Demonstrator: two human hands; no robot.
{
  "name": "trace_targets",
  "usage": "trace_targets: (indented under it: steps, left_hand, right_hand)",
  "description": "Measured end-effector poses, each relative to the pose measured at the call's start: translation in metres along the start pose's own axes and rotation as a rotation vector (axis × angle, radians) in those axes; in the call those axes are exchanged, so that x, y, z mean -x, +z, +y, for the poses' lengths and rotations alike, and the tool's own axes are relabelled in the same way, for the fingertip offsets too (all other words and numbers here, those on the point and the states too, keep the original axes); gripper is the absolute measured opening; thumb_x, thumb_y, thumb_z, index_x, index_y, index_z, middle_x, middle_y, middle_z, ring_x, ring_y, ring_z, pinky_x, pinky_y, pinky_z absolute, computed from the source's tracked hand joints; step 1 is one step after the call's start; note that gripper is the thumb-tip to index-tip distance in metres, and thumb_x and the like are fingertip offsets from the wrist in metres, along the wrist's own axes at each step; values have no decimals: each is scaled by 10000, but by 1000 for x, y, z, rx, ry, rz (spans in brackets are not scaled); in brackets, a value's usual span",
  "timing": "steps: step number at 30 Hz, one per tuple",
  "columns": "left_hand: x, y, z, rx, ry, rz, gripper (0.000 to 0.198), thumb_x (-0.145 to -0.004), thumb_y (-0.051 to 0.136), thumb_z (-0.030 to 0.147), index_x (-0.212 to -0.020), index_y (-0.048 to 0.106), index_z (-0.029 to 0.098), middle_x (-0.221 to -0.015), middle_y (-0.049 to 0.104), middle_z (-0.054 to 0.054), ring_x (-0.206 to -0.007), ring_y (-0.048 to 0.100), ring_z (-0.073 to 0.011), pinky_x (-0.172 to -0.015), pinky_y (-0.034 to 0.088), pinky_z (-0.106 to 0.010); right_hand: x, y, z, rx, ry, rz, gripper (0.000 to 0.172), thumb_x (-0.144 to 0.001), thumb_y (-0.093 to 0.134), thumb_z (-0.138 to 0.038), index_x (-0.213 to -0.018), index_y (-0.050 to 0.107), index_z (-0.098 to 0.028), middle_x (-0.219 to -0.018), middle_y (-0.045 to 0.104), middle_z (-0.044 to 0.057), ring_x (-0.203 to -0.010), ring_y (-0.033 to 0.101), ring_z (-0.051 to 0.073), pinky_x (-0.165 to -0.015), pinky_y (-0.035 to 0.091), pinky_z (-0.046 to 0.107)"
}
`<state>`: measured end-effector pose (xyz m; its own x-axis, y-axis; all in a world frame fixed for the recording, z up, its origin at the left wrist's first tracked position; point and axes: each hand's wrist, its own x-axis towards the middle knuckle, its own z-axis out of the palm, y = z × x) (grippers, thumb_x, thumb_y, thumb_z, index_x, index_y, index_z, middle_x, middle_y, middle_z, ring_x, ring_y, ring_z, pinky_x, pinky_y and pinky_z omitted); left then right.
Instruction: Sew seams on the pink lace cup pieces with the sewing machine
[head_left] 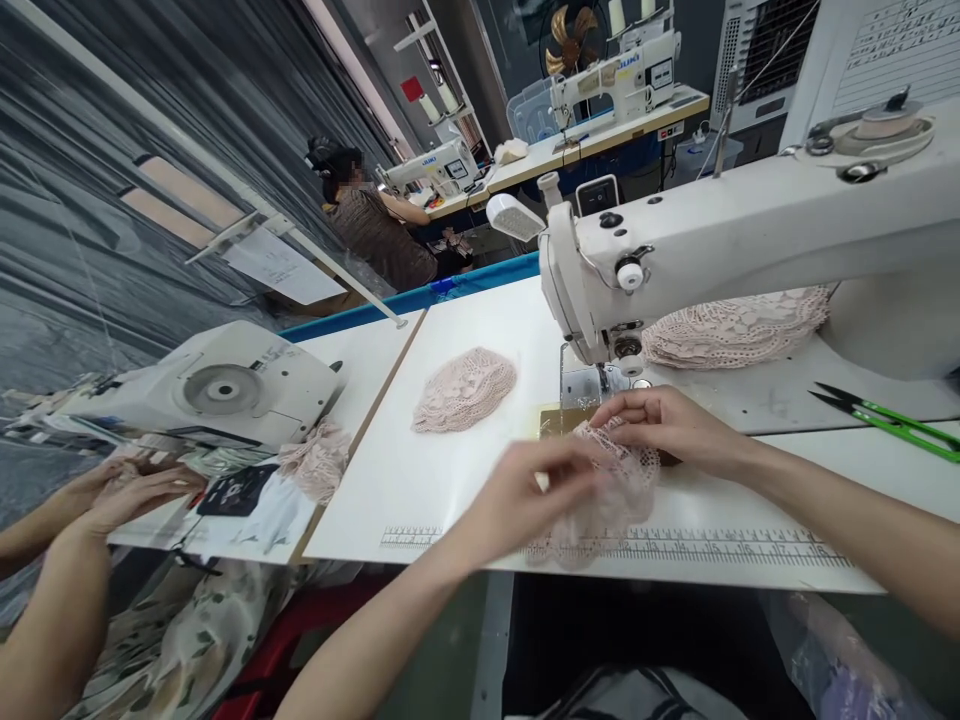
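Pale pink lace piece hangs from the sewing area down over the table's front edge, partly see-through and blurred. My right hand pinches its upper edge just in front of the needle of the white sewing machine. On the left side of the lace is my left hand, smeared a little by motion, with thumb and fingers brought together on the fabric. A flat stack of pink lace pieces lies on the white table to the left of the needle. Another lace stack rests behind the machine's arm.
Green-handled thread snips lie at the right. A ruler strip runs along the table's front edge. At left, another person's hands work by a second sewing machine. A seated person works farther back.
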<state>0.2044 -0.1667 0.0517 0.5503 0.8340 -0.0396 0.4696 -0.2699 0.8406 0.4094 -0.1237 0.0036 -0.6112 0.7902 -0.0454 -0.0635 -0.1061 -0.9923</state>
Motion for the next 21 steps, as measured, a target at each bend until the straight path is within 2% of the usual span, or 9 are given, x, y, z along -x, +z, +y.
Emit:
trace_targets:
  steps: [1, 2, 5, 7, 9, 12, 14, 18, 21]
  left_hand:
    - [-6, -6, -6, -3, 18, 174, 227, -891, 612, 310, -1100, 644, 227, -975, 699, -44, -803, 646, -141, -677, 485, -233]
    - [-12, -11, -11, 3, 42, 229, 327, -864, 649, 317, -1178, 599, 238, -1103, 666, -60, -965, 628, -164, -792, 490, -256]
    - [-26, -20, -26, 140, 51, -162, 620, -750, 765, 310, -1311, 504, 278, -1312, 564, -62, -1211, 522, -217, -980, 437, -329]
    - [-25, -25, -34, 188, 35, -358, 441, -730, 772, 298, -1144, 629, 247, -1185, 633, -44, -1100, 586, -219, -923, 465, -331]
    - [-15, -32, -41, 231, 11, -396, 238, -752, 744, 286, -970, 681, 214, -999, 673, -26, -942, 629, -195, -832, 487, -312]
    - [15, -47, -58, 353, -97, -253, 181, -721, 766, 311, -767, 653, 177, -745, 628, 5, -712, 611, -145, -688, 498, -280]
    - [38, -59, -72, 475, -182, -103, 284, -654, 817, 340, -682, 598, 161, -658, 588, 18, -619, 585, -125, -622, 500, -271]
    - [66, -93, -97, 500, -182, 204, 312, -755, 720, 441, -805, 581, 166, -710, 589, 13, -605, 577, -96, -578, 480, -228]
    - [55, -134, -110, 428, -133, 443, 288, -836, 636, 432, -1000, 582, 200, -846, 616, 2, -676, 588, -83, -603, 468, -195]
  right_hand:
    - [0, 0, -1, 32, -15, -5, 200, -809, 661, -319, -971, 703, -209, -959, 711, 37, -860, 648, 162, -787, 486, 313]
    - [1, 1, -2, 72, -27, -14, 185, -813, 656, -323, -957, 719, -224, -932, 717, 30, -845, 651, 164, -788, 495, 321]
    - [7, 3, -5, 191, -56, -69, 159, -820, 652, -368, -877, 761, -267, -879, 733, 26, -844, 666, 195, -811, 519, 365]
    - [12, 4, -7, 247, -58, -101, 156, -817, 662, -380, -901, 767, -299, -947, 734, 37, -900, 668, 223, -819, 531, 375]
    - [17, 5, -10, 341, -27, -93, 167, -820, 661, -413, -934, 761, -345, -970, 726, 47, -870, 669, 238, -723, 553, 363]
    - [17, 12, -12, 510, -19, -38, 258, -778, 689, -468, -1032, 720, -432, -1120, 687, 46, -899, 648, 280, -668, 553, 391]
    - [10, 24, -12, 599, 34, -30, 372, -802, 650, -494, -1172, 640, -462, -1268, 618, 30, -705, 613, 228, -552, 520, 390]
    - [-28, 59, -21, 633, -42, -112, 497, -858, 586, -435, -1347, 502, -415, -1397, 511, 51, -610, 529, 141, -554, 511, 351]
    - [-77, 79, -35, 479, -57, -86, 639, -847, 585, -362, -1446, 362, -377, -1392, 508, 61, -678, 600, 148, -616, 556, 344]
